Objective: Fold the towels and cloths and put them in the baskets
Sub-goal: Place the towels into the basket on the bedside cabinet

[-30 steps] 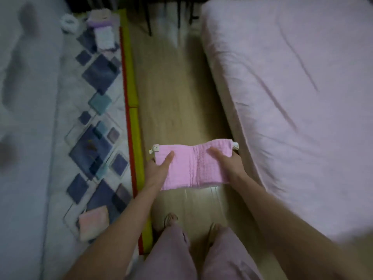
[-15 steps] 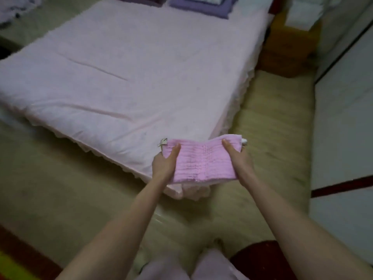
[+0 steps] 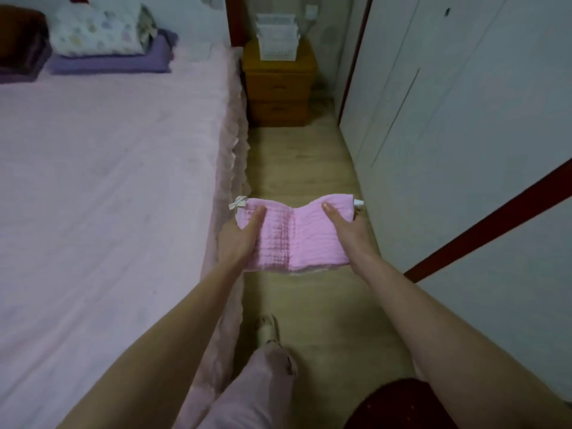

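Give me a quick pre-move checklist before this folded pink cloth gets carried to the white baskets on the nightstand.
1. Folded pink cloth held at both ends: ok, left hand and right hand each grip it, thumbs on top.
2. Fold intact: ok, layers stacked, a slight sag in the middle.
3. White baskets in sight: ok, stacked on the wooden nightstand.
4. Floor path between bed and wardrobe free: ok.
5. Room in the top basket: cannot tell.
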### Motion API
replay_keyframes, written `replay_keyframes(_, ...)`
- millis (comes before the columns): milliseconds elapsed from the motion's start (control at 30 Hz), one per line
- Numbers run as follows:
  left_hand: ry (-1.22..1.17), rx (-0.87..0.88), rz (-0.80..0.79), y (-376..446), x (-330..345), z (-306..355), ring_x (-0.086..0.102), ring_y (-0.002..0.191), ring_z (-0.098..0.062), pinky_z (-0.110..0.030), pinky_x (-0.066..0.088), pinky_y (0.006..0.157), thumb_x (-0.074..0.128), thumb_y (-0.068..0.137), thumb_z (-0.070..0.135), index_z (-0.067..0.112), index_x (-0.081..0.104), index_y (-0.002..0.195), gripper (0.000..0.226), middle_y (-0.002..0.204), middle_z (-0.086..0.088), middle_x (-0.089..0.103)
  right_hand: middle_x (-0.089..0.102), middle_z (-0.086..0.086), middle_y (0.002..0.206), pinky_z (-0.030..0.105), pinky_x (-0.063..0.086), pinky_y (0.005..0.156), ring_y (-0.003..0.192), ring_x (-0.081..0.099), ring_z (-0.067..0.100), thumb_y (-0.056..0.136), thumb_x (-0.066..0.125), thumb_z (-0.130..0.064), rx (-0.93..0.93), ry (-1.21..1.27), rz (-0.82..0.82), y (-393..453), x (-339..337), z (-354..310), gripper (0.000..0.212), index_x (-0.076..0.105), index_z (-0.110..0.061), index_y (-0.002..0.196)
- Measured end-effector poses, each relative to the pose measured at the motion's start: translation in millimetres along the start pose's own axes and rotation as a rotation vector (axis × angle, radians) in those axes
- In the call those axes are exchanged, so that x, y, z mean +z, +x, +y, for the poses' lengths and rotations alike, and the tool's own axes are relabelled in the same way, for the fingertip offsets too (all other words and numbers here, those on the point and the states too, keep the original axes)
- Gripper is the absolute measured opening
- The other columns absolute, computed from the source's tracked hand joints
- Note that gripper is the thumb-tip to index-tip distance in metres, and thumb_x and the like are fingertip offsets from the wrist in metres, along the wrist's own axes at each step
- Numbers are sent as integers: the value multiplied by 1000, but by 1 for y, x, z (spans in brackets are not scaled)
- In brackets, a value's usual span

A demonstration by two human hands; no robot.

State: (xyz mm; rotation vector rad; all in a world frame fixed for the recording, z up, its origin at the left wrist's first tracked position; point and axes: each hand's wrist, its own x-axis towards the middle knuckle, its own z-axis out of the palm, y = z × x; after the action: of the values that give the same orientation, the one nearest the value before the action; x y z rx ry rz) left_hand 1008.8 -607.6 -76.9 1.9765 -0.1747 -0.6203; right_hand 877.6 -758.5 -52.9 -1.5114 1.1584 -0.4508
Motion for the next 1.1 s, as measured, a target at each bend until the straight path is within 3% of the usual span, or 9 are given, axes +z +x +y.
replay_keyframes(200, 27, 28, -52, 137, 31, 83, 61, 106, -27, -38, 49, 96, 57, 77, 71, 17, 59, 122, 70, 119, -9, 64, 66, 10, 116, 29, 47, 91, 107, 61, 25, 79, 70, -50, 65, -1, 53, 138, 25, -63, 57, 64, -7, 115)
replay_keyframes(367, 67, 4, -90, 252, 50, 153, 63, 101, -27, -41, 51, 93, 50, 61, 88, 21, 51, 131, 97, 119, -7, 64, 59, 3, 103, 23, 38, 77, 91, 53, 17, 83, 67, -47, 70, 23, 1, 244, 37, -121, 50, 62, -9, 116)
replay_keyframes(500, 73, -3, -136, 343, 89, 199, 60, 99, -24, -29, 43, 82, 54, 79, 71, 14, 58, 123, 73, 117, -6, 63, 62, 7, 119, 28, 44, 85, 103, 57, 23, 80, 68, -54, 89, 0, 5, 347, 42, -145, 63, 59, -9, 124)
replay_keyframes(567, 73, -14, -147, 393, 113, 224, 58, 99, -23, -30, 41, 82, 54, 82, 67, 10, 56, 123, 70, 116, -4, 61, 60, 7, 127, 37, 47, 96, 111, 57, 26, 73, 67, -64, 95, -17, -7, 401, 46, -161, 74, 58, -12, 126)
replay_keyframes(700, 81, -29, -103, 485, 155, 285, 55, 105, -28, -33, 43, 87, 50, 86, 64, 8, 53, 128, 70, 126, -11, 57, 62, 2, 124, 42, 48, 97, 108, 59, 24, 62, 65, -74, 88, -45, -16, 513, 50, -203, 82, 59, -20, 123)
replay_keyframes(867, 57, -65, -25, 591, 186, 356, 51, 119, -34, -36, 40, 94, 52, 89, 58, 4, 49, 133, 70, 134, -16, 52, 55, 7, 132, 42, 45, 98, 116, 54, 28, 81, 64, -57, 87, -46, -84, 647, 66, -266, 66, 51, -16, 131)
replay_keyframes(967, 55, -123, -12, 660, 198, 382, 50, 121, -34, -33, 38, 87, 52, 88, 60, 4, 46, 136, 74, 136, -16, 50, 56, 4, 131, 46, 46, 97, 114, 55, 26, 61, 71, -68, 135, -69, -187, 721, 88, -289, 87, 50, -21, 132)
replay_keyframes(1100, 40, -157, -19, 787, 214, 417, 52, 116, -33, -33, 37, 83, 52, 88, 58, 5, 47, 133, 70, 130, -14, 54, 58, 2, 127, 46, 50, 94, 111, 57, 24, 29, 84, -67, 245, -59, -293, 844, 131, -311, 116, 51, -24, 132)
